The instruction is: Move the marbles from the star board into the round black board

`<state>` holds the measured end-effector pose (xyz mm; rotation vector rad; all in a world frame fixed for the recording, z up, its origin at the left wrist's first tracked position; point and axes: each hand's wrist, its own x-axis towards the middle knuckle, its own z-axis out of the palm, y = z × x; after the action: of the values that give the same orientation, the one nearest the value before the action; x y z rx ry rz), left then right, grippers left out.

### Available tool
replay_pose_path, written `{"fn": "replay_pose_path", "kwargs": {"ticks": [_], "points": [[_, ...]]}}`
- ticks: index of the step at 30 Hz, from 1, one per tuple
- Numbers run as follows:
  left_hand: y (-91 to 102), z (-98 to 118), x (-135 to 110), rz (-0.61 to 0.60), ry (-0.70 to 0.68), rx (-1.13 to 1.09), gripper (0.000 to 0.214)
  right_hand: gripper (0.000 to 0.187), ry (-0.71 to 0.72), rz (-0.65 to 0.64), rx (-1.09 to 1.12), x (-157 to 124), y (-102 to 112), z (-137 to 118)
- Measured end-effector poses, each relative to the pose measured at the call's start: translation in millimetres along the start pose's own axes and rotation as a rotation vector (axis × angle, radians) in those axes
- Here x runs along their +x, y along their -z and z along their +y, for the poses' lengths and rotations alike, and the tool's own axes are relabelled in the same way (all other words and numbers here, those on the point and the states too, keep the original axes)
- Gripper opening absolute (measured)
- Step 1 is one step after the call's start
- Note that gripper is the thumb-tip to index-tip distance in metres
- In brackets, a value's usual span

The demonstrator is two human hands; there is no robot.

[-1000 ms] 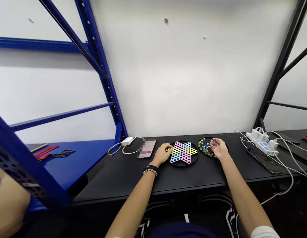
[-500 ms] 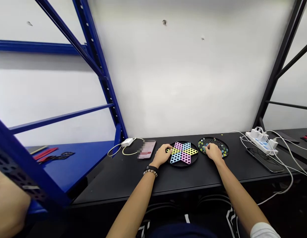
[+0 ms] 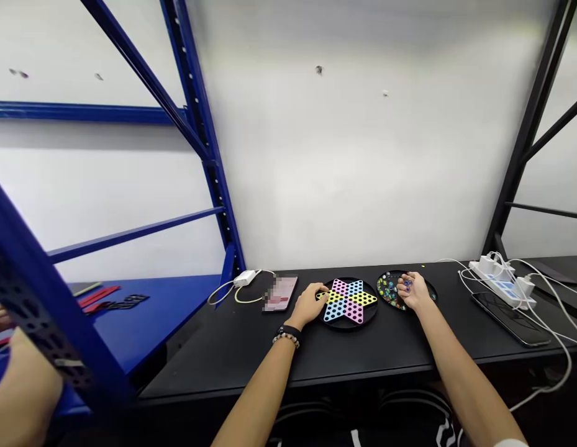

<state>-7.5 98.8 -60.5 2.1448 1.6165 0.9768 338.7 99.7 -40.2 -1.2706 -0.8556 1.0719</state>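
A Chinese checkers board [image 3: 346, 302], a black round tray with a star of pink, blue and yellow holes, lies on the black table. My left hand [image 3: 310, 305] is closed on its left rim, fingertips beside the yellow point. To the right sits a round black tray [image 3: 432, 290] with many coloured glass marbles [image 3: 389, 290] in it. Over this tray my right hand [image 3: 417, 294] is turned palm up, its fingers curled around several blue marbles [image 3: 408, 286]. Part of the tray is hidden behind that hand.
Left of the board lies a phone [image 3: 282, 293], with a white charger [image 3: 246, 277] and cable behind it. A power strip [image 3: 500, 284], loose white cables and a dark phone [image 3: 509, 318] occupy the right side. Blue rack posts [image 3: 218, 180] and another person's arm [image 3: 25, 385] are at left.
My right hand has turned from reaching down into the marbles to palm up, and blue marbles now show in it. My left hand stays at the board. The view has tilted slightly upward.
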Motion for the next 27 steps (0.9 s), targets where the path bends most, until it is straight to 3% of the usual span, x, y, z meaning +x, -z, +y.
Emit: {"fn": "replay_pose_path", "kwargs": {"ticks": [5, 7, 11, 14, 17, 20, 22, 27], "points": [[1.0, 0, 0, -0.022, 0.012, 0.012, 0.025, 0.023, 0.03, 0.051, -0.17, 9, 0, 3], [0.9, -1, 0, -0.025, 0.018, 0.012, 0.026, 0.023, 0.098, 0.082, -0.412, 8, -2, 5], [0.9, 0, 0, -0.03, 0.02, 0.016, 0.025, 0.028, 0.251, 0.053, -1.127, 1, -6, 9], [1.4, 1, 0, -0.034, 0.014, 0.016, 0.026, 0.022, 0.253, 0.019, -1.245, -3, -7, 11], [1.4, 1, 0, -0.033, 0.018, 0.022, 0.026, 0.017, 0.248, 0.03, -0.983, -2, -7, 11], [0.9, 1, 0, -0.026, 0.014, 0.021, 0.024, 0.022, 0.137, -0.031, -0.229, 1, -6, 8], [0.9, 1, 0, -0.027, 0.009, 0.017, 0.024, 0.024, 0.043, -0.103, 0.143, 1, -4, 4], [2.2, 3, -1, -0.034, 0.018, 0.012, 0.025, 0.023, -0.207, -0.284, 0.563, -2, 7, -2]]}}
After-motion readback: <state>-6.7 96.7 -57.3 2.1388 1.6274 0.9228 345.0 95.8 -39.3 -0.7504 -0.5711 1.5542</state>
